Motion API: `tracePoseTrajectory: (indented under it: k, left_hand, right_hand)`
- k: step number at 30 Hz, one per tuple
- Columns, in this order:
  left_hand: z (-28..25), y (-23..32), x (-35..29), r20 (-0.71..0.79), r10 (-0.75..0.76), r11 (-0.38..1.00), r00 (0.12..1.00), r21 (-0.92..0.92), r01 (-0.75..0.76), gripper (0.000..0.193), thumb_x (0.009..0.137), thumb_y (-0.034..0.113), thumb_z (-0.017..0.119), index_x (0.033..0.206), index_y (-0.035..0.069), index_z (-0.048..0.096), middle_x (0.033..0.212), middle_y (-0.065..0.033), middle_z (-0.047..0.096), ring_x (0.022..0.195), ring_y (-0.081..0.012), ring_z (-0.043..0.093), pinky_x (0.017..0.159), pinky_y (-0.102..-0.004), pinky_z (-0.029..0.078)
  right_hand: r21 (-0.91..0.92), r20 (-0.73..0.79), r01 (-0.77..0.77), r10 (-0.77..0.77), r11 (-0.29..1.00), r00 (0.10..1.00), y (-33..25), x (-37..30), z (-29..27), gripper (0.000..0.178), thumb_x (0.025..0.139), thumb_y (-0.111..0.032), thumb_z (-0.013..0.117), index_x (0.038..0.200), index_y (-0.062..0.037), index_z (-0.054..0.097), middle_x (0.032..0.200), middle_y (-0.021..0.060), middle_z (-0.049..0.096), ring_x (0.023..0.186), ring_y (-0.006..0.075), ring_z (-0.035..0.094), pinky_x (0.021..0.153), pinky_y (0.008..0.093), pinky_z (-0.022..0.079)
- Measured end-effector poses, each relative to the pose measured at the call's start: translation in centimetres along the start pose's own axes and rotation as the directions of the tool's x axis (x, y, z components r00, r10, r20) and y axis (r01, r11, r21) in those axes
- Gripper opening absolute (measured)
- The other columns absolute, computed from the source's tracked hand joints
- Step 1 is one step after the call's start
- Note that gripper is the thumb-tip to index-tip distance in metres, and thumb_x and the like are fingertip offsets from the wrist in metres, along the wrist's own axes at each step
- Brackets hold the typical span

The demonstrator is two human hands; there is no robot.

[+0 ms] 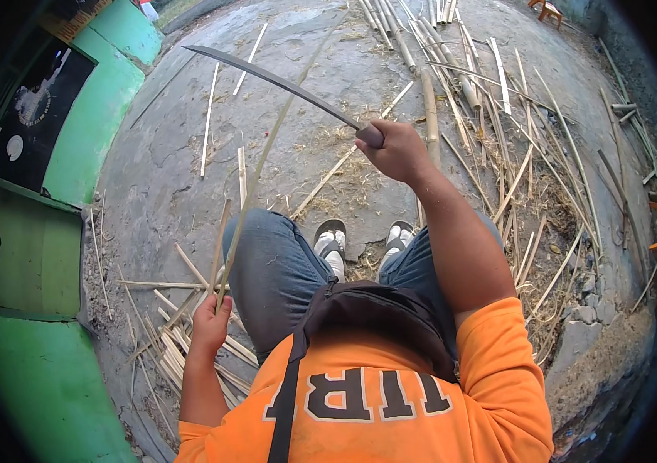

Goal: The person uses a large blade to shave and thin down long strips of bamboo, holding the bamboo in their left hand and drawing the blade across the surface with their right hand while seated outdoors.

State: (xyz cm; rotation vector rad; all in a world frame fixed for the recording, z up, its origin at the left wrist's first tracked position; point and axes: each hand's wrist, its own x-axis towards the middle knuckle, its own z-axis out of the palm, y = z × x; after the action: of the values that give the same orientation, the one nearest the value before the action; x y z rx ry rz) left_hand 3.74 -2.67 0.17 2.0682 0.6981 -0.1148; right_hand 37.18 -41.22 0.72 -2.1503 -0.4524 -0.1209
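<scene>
My right hand (399,154) is closed round the handle of a machete (282,83). Its long, slightly curved dark blade points to the far left, raised above the ground. Beside my left knee, my left hand (210,324) grips the near end of a long, thin bamboo strip (265,158). The strip slants away past my knee and passes by the blade; whether the two touch I cannot tell. A shorter brown piece of bamboo (222,243) also rises from by the left fingers, and whether it is held too is unclear.
Pale bamboo strips (170,347) lie heaped beside my left arm. Bamboo poles (430,108) and many split strips cover the ground ahead and to the right, among shavings. A green wall (28,262) stands on the left. My sandalled feet (331,245) rest on cracked concrete.
</scene>
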Motion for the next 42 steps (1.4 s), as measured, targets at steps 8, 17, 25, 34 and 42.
tracePoseTrajectory:
  k: [8, 17, 25, 34, 42]
  left_hand:
    - [-5.0, -8.0, -0.2, -0.380, 0.049, 0.999, 0.924, 0.033, -0.039, 0.038, 0.108, 0.040, 0.064, 0.100, 0.003, 0.070, 0.080, 0.0043, 0.059, 0.073, -0.0067, 0.047, 0.066, -0.0263, 0.039]
    - [-7.1, -26.9, -9.7, -0.717, -0.121, 0.935, 0.686, 0.150, 0.321, 0.050, 0.106, 0.044, 0.064, 0.087, -0.002, 0.067, 0.074, -0.0147, 0.065, 0.069, -0.0260, 0.059, 0.070, -0.0441, 0.048]
    - [-5.9, -35.7, -20.5, -0.759, -0.388, 0.759, 0.522, 0.057, 0.648, 0.055, 0.104, 0.048, 0.063, 0.088, -0.005, 0.069, 0.079, -0.0229, 0.070, 0.080, -0.0421, 0.069, 0.076, -0.0528, 0.051]
    - [-1.7, -34.0, -22.5, -0.671, -0.702, 0.343, 0.239, -0.024, 0.939, 0.081, 0.096, 0.041, 0.076, 0.159, 0.011, 0.035, 0.160, -0.0220, 0.035, 0.144, -0.0426, 0.042, 0.113, -0.0572, 0.045]
    - [3.2, -38.4, -17.2, -0.641, -0.657, 0.545, 0.398, -0.038, 0.838, 0.089, 0.093, 0.041, 0.077, 0.162, 0.013, 0.028, 0.157, -0.0256, 0.034, 0.142, -0.0462, 0.040, 0.114, -0.0572, 0.041]
  right_hand:
    - [0.124, -0.092, -0.044, 0.056, 0.991, 0.994, 1.9, 0.5, 0.1, 0.031, 0.090, -0.035, 0.081, 0.108, -0.0088, 0.077, 0.087, 0.0164, 0.075, 0.081, 0.0303, 0.074, 0.076, 0.0419, 0.056]
    - [0.142, -0.160, -0.117, 0.139, 0.983, 0.977, 4.5, 1.5, 1.6, 0.034, 0.090, -0.035, 0.081, 0.105, -0.0046, 0.076, 0.078, 0.0091, 0.070, 0.073, 0.0194, 0.062, 0.073, 0.0373, 0.051]
    - [0.112, -0.135, -0.177, 0.191, 0.978, 0.972, 6.4, 1.9, 2.8, 0.033, 0.089, -0.033, 0.082, 0.095, -0.0019, 0.073, 0.072, 0.0044, 0.065, 0.069, 0.0145, 0.056, 0.068, 0.0355, 0.048]
    - [0.262, -0.113, -0.213, 0.249, 0.941, 0.962, 4.6, 1.8, 2.3, 0.028, 0.091, -0.029, 0.083, 0.091, -0.0040, 0.070, 0.070, -0.0027, 0.058, 0.062, 0.0094, 0.050, 0.058, 0.0313, 0.042]
    - [0.322, -0.231, -0.218, 0.300, 0.921, 0.926, 2.9, -2.9, -7.7, 0.028, 0.091, -0.026, 0.084, 0.087, -0.0064, 0.065, 0.067, -0.0029, 0.057, 0.052, 0.0089, 0.052, 0.047, 0.0309, 0.038]
